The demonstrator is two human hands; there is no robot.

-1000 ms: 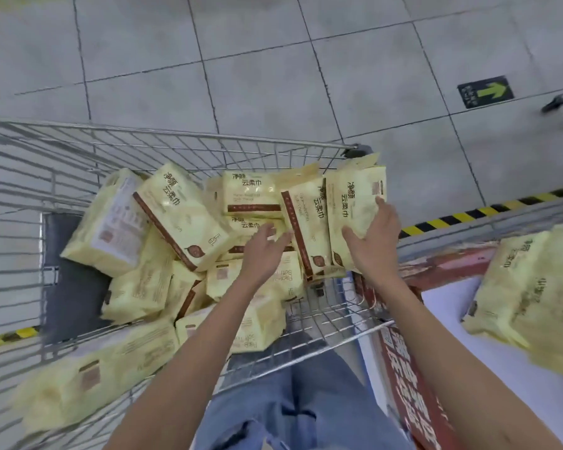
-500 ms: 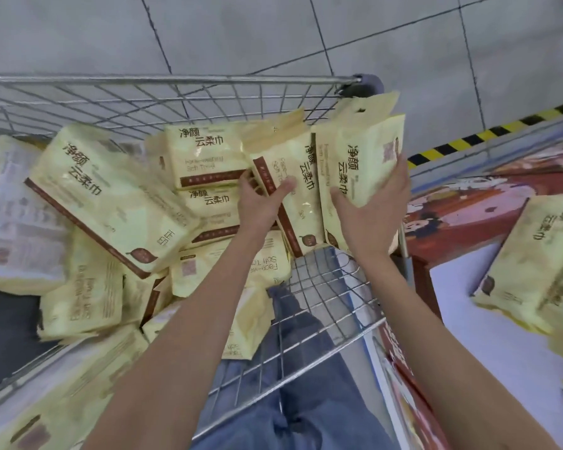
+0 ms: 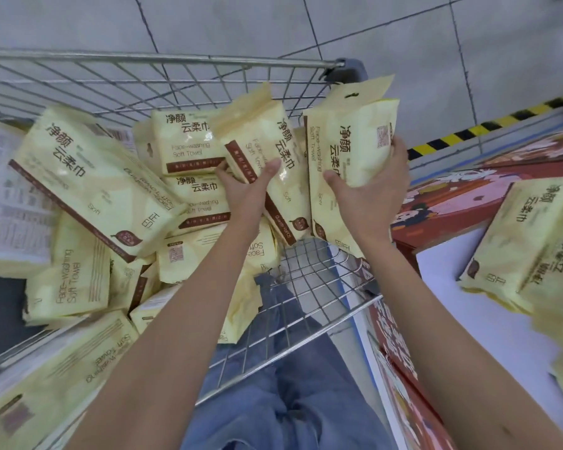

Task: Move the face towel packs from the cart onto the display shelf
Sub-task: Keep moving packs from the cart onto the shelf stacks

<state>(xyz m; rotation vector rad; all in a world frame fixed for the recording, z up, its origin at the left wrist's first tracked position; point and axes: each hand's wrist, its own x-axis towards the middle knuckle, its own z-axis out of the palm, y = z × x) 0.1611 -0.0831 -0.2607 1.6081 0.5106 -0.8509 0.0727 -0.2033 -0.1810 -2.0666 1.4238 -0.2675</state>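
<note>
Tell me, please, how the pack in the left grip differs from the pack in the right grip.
The left pack tilts steeply; the right pack stands nearer upright. The left pack shows a broad brown band; the right pack a square code. The left grip holds the left pack's left edge; the right grip the right pack's right edge. Both are yellow.

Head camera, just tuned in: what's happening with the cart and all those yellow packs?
A person leans over a wire cart piled with yellow face towel packs. The left hand grips one pack and the right hand grips another pack, both held upright above the pile at the cart's right end. A shelved pack already lies on the white display shelf to the right, but most are not yet moved.
</note>
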